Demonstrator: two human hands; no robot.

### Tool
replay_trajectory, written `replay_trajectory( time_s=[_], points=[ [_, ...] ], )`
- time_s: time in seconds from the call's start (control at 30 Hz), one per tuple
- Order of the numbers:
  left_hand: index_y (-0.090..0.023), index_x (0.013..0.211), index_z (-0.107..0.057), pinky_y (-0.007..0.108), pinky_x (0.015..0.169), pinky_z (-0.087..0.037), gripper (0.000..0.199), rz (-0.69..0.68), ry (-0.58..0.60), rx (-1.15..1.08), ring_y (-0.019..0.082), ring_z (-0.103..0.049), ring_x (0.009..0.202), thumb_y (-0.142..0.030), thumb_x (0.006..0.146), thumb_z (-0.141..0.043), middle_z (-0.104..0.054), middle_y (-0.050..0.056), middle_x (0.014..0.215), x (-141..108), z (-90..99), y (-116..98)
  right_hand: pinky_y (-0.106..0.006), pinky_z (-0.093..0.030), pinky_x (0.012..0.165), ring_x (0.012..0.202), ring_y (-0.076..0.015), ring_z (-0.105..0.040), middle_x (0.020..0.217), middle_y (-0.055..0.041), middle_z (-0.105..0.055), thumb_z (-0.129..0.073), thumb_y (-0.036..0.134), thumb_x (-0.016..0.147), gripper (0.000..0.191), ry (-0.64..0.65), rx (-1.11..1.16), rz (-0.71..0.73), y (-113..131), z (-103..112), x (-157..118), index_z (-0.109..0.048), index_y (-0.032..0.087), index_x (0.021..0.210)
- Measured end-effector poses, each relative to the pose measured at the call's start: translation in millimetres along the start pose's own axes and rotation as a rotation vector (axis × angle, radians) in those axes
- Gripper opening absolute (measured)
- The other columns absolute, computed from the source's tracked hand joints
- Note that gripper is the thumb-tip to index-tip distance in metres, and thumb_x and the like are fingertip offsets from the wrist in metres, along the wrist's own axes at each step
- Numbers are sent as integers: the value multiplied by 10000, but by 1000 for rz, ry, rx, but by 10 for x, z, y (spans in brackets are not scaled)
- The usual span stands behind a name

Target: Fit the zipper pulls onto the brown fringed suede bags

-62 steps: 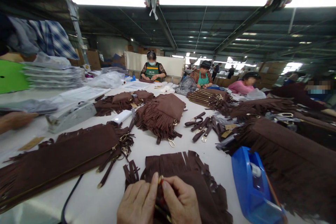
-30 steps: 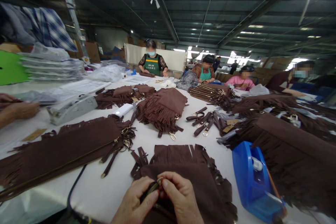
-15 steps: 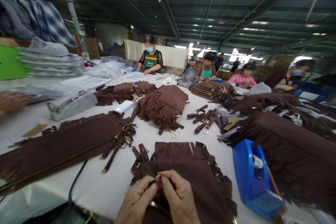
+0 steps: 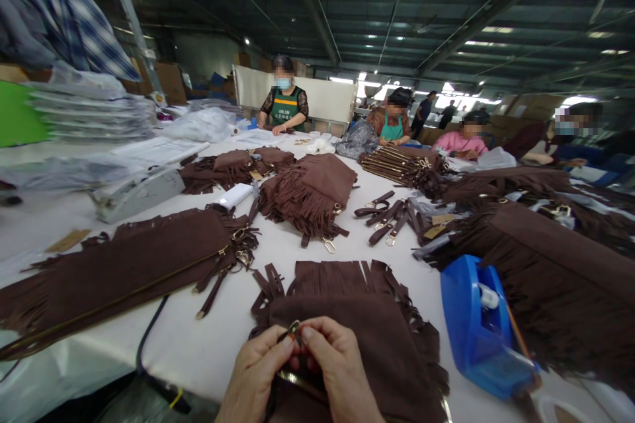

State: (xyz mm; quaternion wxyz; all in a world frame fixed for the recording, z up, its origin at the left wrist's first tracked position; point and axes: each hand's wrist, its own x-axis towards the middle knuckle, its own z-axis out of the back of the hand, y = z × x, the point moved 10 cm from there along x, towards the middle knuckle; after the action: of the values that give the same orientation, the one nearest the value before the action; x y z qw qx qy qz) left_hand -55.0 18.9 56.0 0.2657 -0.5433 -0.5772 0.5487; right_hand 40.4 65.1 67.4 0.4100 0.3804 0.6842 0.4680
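A dark brown fringed bag (image 4: 367, 327) lies flat on the table right before me, its gold zipper running under my hands. Above that zipper, my left hand (image 4: 255, 367) pinches a small gold metal clasp (image 4: 294, 326) between thumb and forefinger; a dark strap seems to hang below it. Thumb and fingers of my right hand (image 4: 340, 363) close on the same clasp from the other side. The two fingertips nearly meet, so most of the clasp and whatever joins it to the bag are hidden.
A blue tape dispenser (image 4: 481, 330) stands to the right, with fringed bags (image 4: 560, 264) behind it. Another stack of bags (image 4: 149, 264) lies left. Ahead are a fringed bag pile (image 4: 317, 192) and loose wrist straps (image 4: 389, 225). Several co-workers, one in a green apron (image 4: 282, 109), sit or stand beyond.
More of the gold clasp shows above my fingertips, and more zipper shows below them. A co-worker's blurred hand at the left edge has gone from view. My view has tipped slightly downward.
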Motion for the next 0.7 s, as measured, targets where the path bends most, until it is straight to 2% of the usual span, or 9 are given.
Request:
replay_trajectory(
  time_s=[0.17, 0.33, 0.47, 0.57, 0.7],
  points=[
    [-157, 603, -594, 236, 549, -383, 283, 61, 7, 9, 141, -518, 581, -436, 646, -626, -596, 11, 609, 6, 18, 66, -186, -306, 470, 484, -63, -402, 537, 9, -564, -628, 364, 697, 254, 16, -12, 6, -27, -13, 10, -632, 112, 667],
    [-152, 565, -583, 219, 532, -330, 272, 41, 26, 50, 102, -438, 523, -408, 650, -622, -526, -22, 536, -5, 13, -7, -193, -317, 471, 457, -66, -410, 486, 29, -550, -598, 305, 673, 184, 10, 27, 45, 32, -56, 9, -588, 135, 601],
    [-157, 533, -554, 219, 560, -322, 240, 53, 27, 17, 99, -421, 550, -350, 665, -608, -514, -28, 538, -31, 15, -38, -202, -315, 474, 442, -70, -411, 444, 42, -525, -569, 287, 658, 164, -16, 44, 32, 6, -67, 20, -549, 153, 566],
    [-157, 547, -567, 221, 578, -328, 220, 70, 52, -4, 106, -439, 573, -328, 684, -590, -535, -19, 550, -29, 13, -11, -197, -290, 463, 450, -60, -371, 463, 45, -512, -574, 285, 650, 159, -43, 9, -4, -39, -34, 23, -575, 142, 580],
    [-157, 541, -562, 221, 585, -340, 225, 74, 71, -34, 115, -467, 593, -321, 690, -598, -540, -13, 552, -13, 21, 20, -204, -288, 475, 468, -65, -382, 496, 18, -546, -589, 314, 651, 199, 25, 7, -41, -62, -75, 21, -622, 118, 630]
  ],
)
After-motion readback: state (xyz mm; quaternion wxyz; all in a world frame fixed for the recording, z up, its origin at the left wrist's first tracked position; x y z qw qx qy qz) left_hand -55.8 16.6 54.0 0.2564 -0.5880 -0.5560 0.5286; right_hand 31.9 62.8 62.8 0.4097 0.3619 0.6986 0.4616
